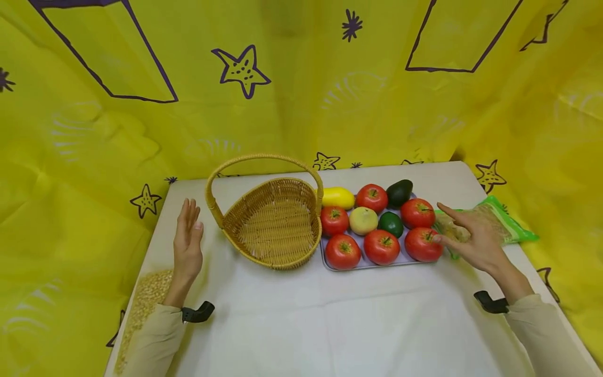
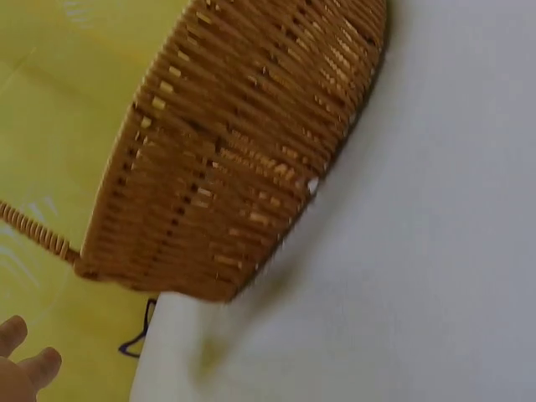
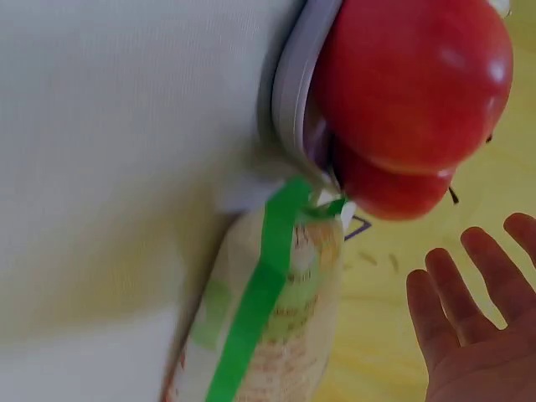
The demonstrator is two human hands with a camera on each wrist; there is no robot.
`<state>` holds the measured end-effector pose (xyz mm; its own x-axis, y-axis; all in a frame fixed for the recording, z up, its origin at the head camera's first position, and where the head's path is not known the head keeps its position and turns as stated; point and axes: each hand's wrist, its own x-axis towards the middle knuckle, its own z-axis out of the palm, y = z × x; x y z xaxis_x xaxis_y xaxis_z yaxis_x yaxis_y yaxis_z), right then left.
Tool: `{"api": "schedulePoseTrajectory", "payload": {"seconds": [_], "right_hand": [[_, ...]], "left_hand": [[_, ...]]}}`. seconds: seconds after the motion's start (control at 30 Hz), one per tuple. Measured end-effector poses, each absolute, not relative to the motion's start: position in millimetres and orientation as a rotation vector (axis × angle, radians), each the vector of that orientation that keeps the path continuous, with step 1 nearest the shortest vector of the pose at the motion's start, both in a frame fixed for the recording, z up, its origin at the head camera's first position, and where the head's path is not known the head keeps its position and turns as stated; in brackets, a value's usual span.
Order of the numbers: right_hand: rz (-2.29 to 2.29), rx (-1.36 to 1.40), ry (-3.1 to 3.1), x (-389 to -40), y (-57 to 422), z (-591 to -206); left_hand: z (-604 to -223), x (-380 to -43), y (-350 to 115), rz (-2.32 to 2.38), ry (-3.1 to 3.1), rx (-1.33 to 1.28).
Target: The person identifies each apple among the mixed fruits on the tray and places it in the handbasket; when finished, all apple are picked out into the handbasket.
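Note:
My left hand (image 1: pixel 188 248) is held up left of a wicker basket (image 1: pixel 278 222), fingers straight and apart from it. The basket's arched handle stands upright, and only bare weave shows inside. To its right, a pale purple tray (image 1: pixel 360 266) bears several red apples (image 1: pixel 424 244), a yellow elongated fruit (image 1: pixel 338 198), a pale round fruit (image 1: pixel 363 220), a dark avocado (image 1: pixel 399 193) and a small green fruit (image 1: pixel 391 224). My right hand (image 1: pixel 480 246) is beside the tray's right-hand apples, fingers extended, holding nothing. In the right wrist view, a gap separates its fingers (image 3: pixel 456 297) from the apples.
A green-edged clear packet (image 1: pixel 494 222) lies right of the tray, partly behind my right hand. Yellowish grainy material (image 1: pixel 148 303) lies along the left side of the white table (image 1: pixel 320 324). A yellow patterned cloth (image 1: pixel 292 120) hangs behind and at both sides.

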<state>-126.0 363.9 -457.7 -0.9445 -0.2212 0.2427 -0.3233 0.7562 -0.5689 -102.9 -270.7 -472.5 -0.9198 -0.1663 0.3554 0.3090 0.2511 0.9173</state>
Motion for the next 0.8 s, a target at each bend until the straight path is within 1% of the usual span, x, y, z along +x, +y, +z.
{"api": "schedulePoseTrajectory", "payload": {"seconds": [0.23, 0.53, 0.8], "right_hand": [[1.159, 0.489, -2.672, -115.2, 352.2, -474.4], [1.154, 0.502, -2.563, -107.7, 344.9, -493.5], [1.171, 0.462, -2.58, -106.0, 340.0, -496.1]], "left_hand": [[-473.0, -110.8, -254.9, -1.843, -2.043, -0.142], [-475.4, -118.9, -241.8, -1.827, -1.902, -0.254], [-476.0, -122.8, -237.5, -1.821, -1.853, -0.188]]}}
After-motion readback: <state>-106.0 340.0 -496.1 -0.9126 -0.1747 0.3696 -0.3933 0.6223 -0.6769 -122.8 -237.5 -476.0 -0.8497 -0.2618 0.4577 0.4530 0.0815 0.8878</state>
